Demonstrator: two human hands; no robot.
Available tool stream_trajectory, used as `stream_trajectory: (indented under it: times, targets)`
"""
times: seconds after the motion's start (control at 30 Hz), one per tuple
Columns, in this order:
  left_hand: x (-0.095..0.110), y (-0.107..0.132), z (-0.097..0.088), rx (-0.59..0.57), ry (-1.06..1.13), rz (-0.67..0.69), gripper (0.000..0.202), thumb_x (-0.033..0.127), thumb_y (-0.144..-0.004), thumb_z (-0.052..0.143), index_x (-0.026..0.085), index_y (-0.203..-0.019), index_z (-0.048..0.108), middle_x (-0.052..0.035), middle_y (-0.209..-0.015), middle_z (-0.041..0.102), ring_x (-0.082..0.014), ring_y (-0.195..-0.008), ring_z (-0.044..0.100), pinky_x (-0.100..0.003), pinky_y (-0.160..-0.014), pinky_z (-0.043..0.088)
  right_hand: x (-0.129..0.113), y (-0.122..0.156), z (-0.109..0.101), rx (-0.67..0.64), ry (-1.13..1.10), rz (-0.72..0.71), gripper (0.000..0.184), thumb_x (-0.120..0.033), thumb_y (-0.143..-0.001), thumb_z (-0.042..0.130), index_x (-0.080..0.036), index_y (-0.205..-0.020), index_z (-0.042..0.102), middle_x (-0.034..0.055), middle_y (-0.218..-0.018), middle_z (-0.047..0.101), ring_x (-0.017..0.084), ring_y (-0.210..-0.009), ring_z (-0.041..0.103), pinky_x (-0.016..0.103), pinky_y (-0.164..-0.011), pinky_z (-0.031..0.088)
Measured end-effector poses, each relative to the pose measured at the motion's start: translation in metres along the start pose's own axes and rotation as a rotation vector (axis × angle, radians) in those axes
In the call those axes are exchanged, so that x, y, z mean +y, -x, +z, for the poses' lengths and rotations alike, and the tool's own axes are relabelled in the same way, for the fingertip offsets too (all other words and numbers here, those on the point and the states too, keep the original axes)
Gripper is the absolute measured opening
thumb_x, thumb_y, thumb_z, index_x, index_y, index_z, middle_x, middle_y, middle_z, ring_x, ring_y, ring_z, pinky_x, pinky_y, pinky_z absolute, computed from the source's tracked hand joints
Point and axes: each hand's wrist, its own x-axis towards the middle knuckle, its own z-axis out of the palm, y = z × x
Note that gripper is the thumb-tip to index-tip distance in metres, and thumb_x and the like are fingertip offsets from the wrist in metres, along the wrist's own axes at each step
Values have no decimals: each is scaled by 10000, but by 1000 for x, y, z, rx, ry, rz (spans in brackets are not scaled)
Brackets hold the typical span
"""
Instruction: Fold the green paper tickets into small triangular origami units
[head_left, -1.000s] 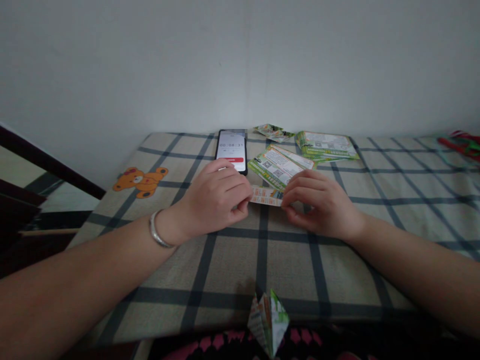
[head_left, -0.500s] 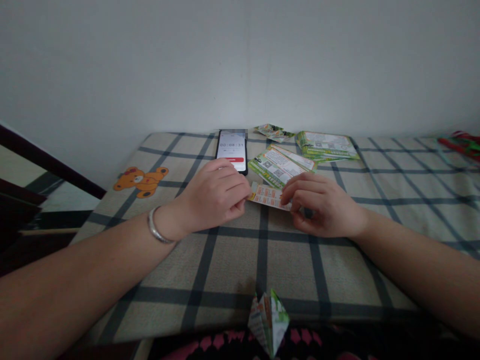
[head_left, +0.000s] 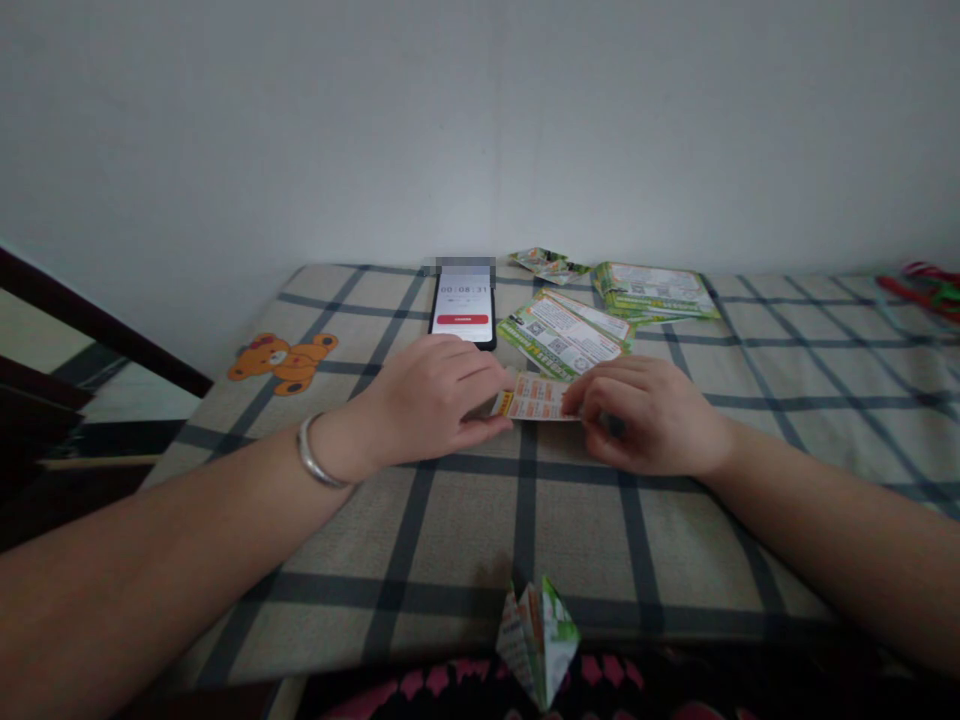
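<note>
A small folded leaflet point(head_left: 536, 396) with orange and yellow print lies on the checked tablecloth between my hands. My left hand point(head_left: 442, 398) curves around its left end, thumb at the near edge and fingers at the far edge. At the right end, my right hand point(head_left: 645, 412) holds it in bent fingers; they hide that corner. A silver bangle point(head_left: 315, 452) is on my left wrist. Flat green and white leaflets point(head_left: 562, 332) lie just beyond the folded one. Close to me, a folded paper piece point(head_left: 538, 642) stands at the table's front edge.
A phone point(head_left: 463, 305) showing a timer lies behind my left hand. A stack of leaflets point(head_left: 660, 290) and some folded paper pieces point(head_left: 547, 265) are near the wall. An orange bear figure point(head_left: 282, 362) is at left; red and green items point(head_left: 926, 295) lie far right.
My left hand has drawn slightly toward me, with thumb and fingers parting around the leaflet's end. More of its yellow left part shows. My right hand has barely moved.
</note>
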Motion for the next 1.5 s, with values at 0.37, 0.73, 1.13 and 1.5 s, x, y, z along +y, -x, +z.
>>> stream_trajectory:
  times: [0.37,0.73,1.13,1.5]
  targets:
    - [-2,-1,2,-66,-45,32,110,179,-845,540,182,-812,644,-20,-769,670,-189,-735,604,-320,-681,461,3,0,0,-91,-78,19,121,-202,-812,563,-170,-921,604,50,-838,678,167,-775,636,301,-695,491]
    - [-5,1,4,-91,-44,-77,95,178,-832,538,178,-823,633,-38,-852,669,-201,-773,615,-320,-683,475,10,0,2,-169,-112,-40,274,-132,-799,568,-179,-1060,639,58,-1109,696,185,-1024,629,349,-889,500]
    - [-1,-1,5,-70,78,-196,116,182,-849,550,167,-891,657,-33,-846,684,-192,-797,640,-320,-716,491,2,-3,0,-116,-69,-172,204,-203,-920,536,-173,-1077,662,54,-1051,723,186,-978,663,356,-833,530]
    - [6,-1,4,-58,350,-369,139,221,-878,554,178,-955,661,-23,-933,695,-172,-896,639,-318,-807,501,0,-3,3,-87,-126,-105,172,-223,-925,556,-181,-1041,676,48,-989,739,163,-932,683,309,-807,538]
